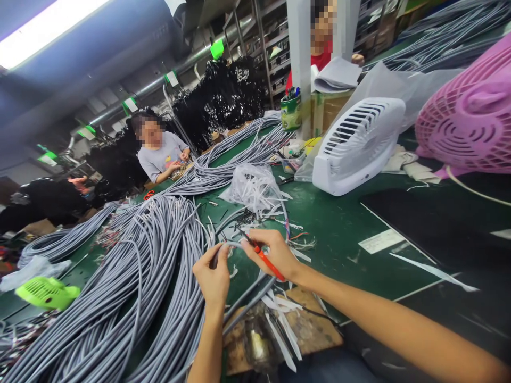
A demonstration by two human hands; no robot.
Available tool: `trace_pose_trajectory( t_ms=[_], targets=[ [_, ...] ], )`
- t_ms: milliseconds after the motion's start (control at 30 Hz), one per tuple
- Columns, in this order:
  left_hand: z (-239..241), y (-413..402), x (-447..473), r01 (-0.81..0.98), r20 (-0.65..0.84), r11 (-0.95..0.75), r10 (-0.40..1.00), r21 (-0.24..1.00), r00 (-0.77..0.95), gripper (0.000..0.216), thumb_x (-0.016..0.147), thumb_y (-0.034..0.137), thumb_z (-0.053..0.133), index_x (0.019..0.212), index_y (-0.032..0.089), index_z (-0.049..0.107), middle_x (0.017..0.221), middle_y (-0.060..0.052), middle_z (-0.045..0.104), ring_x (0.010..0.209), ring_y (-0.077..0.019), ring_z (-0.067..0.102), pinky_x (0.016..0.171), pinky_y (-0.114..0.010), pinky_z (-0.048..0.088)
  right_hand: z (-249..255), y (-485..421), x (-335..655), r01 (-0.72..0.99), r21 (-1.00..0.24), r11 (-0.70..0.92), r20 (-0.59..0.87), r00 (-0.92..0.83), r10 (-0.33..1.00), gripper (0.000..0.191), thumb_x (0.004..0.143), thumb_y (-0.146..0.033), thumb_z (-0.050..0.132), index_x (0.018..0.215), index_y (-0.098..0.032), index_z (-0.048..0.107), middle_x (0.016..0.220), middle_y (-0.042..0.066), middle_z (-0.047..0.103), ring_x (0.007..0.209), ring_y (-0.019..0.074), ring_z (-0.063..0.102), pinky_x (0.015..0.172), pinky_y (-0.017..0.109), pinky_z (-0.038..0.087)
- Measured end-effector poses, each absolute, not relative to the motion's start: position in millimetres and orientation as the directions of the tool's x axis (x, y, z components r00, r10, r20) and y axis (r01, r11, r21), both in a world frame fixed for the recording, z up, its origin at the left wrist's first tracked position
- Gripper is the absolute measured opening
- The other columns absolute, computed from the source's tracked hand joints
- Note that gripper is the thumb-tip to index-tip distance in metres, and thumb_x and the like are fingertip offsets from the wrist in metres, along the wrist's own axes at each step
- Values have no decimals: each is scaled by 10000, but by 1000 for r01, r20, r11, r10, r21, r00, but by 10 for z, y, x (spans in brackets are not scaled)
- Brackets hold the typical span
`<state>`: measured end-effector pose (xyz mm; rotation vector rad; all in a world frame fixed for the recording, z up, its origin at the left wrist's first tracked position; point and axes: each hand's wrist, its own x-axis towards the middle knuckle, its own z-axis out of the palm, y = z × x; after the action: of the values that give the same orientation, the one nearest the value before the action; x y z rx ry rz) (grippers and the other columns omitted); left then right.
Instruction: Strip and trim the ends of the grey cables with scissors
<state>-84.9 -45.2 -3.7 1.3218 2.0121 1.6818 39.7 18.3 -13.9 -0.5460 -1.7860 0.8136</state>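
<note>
In the head view, my left hand is closed around the end of one grey cable, pinching it between thumb and fingers just above the green table. My right hand grips a red-handled tool like a pen. Its dark tip points at the cable end, very near to my left fingertips. I cannot tell if the tip touches the cable.

The first danger, I think, is for my own fingers: the tip and my left thumb are almost together, so if the tool slips along the smooth jacket, it can go into the skin. The second danger is for the cable: too much pressure may cut through the jacket into the thin wires inside, like the loose coloured wires lying just beside my right hand.

The cable seems to lead back into the big bundle of grey cables at my left, which lies heavy and tangled. If it drags, the end may pull out of my pinch at a bad moment. White jacket strips lie under my wrists, and they could slide or catch on the tool. The white fan and the pink fan stand well apart at my right. Their air, if they run, may blow the light strips about.
</note>
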Motion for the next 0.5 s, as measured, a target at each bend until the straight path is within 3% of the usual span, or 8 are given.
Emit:
trace_pose_trajectory(
  t_ms=[100,200,367,500],
  targets=[
    [-43,-427,-868,336,265,-84,799,938,-540,247,655,367,641,645,125,689,527,-6,601,518,-131,532,516,-225,406,-113,218,433,-19,-832,554,525,-346,777,406,778,-412,483,482,-192,315,460,-50,299,448,71,281,427,203,253],
    [-47,-427,-859,203,175,-86,862,975,-475,307,650,404,644,533,121,613,408,53,405,395,-58,329,401,-184,262,-65,260,472,-68,-918,391,386,-381,840,456,725,-535,526,479,-187,364,450,-51,317,433,68,296,405,202,252],
    [-51,-443,-826,139,116,-68,919,988,-377,481,630,476,662,401,147,397,419,80,239,404,-33,169,377,-179,137,-30,307,443,-143,-979,144,195,-468,862,501,648,-639,546,490,-188,395,424,-56,343,384,70,342,386,207,280],
    [-34,-451,-819,105,103,-70,926,992,-363,444,683,532,615,533,116,580,446,77,254,401,-34,181,372,-173,136,-59,329,429,-119,-963,240,265,-276,924,531,645,-658,533,464,-185,371,448,-55,304,416,62,295,399,203,249]
  ],
)
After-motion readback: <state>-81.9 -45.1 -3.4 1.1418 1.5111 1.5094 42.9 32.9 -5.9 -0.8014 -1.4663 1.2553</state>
